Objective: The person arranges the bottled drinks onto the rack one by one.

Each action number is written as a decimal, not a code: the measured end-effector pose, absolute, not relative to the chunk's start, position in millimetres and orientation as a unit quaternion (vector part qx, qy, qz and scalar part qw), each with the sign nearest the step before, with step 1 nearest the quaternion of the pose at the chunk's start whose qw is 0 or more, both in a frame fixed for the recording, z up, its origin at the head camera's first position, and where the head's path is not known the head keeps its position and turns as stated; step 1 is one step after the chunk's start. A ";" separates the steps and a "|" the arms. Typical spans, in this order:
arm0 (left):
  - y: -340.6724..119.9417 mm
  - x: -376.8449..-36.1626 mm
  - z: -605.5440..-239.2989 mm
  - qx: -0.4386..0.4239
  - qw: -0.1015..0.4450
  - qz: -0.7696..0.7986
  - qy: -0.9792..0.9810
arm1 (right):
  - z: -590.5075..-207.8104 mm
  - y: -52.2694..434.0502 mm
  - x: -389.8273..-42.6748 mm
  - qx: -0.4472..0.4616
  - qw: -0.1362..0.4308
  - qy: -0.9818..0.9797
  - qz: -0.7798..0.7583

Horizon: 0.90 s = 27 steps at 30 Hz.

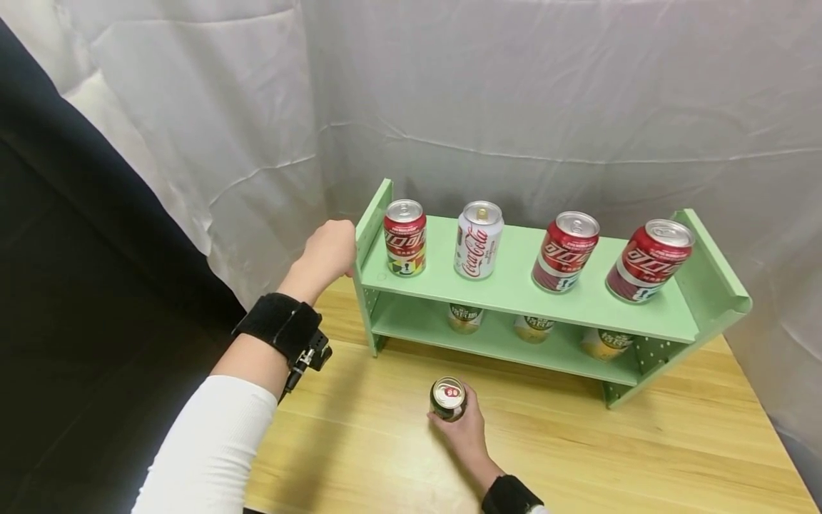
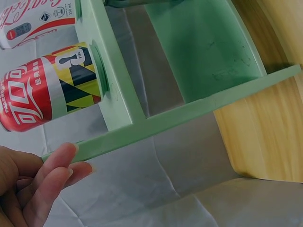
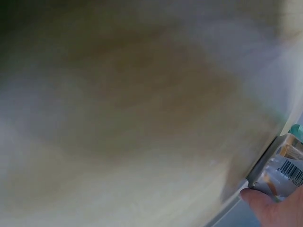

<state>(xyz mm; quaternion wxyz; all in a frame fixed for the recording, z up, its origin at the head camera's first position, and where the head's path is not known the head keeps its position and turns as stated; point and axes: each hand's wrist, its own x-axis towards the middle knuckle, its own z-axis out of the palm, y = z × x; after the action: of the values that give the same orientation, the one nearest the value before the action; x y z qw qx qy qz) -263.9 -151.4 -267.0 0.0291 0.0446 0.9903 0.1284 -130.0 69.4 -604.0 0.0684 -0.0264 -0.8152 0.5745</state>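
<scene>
My left hand (image 1: 329, 255) grips the left side panel of a green two-tier shelf (image 1: 507, 285); in the left wrist view its fingers (image 2: 59, 163) bend round the panel's edge. Lower down, in front of the shelf, my right hand (image 1: 467, 434) holds a dark drink can (image 1: 449, 400) with a pale gold top, upright over the table. The right wrist view catches only the thumb and a pale part of this can (image 3: 284, 172) with a barcode, at the right edge. That view is mostly blurred.
On the upper tier stand a red can (image 1: 405, 239), a white Coca-Cola can (image 1: 478, 243) and two more red cans, one (image 1: 565, 253) left of the other (image 1: 648, 263). Three gold-and-white cans (image 1: 465, 319) sit partly hidden below. Grey cloth (image 1: 546, 86) hangs behind the wooden table (image 1: 372, 442).
</scene>
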 end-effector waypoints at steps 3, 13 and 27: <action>-151.9 -264.1 -267.3 0.044 0.030 0.130 0.990 | -603.7 69.6 -130.7 -0.024 0.070 -0.819 0.569; -151.5 -263.5 -267.5 0.036 0.037 0.130 0.990 | -605.1 70.1 -133.1 -0.011 0.082 -0.831 0.550; -151.1 -262.7 -265.4 0.038 0.039 0.138 0.989 | -587.2 76.9 -137.8 0.041 0.116 -0.851 0.510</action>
<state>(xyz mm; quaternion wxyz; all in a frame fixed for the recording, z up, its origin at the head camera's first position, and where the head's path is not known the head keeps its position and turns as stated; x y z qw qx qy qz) -262.7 -151.1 -265.4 0.0388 0.0379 0.9889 0.1383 -137.8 76.9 -587.2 0.1157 0.0411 -0.8514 0.5100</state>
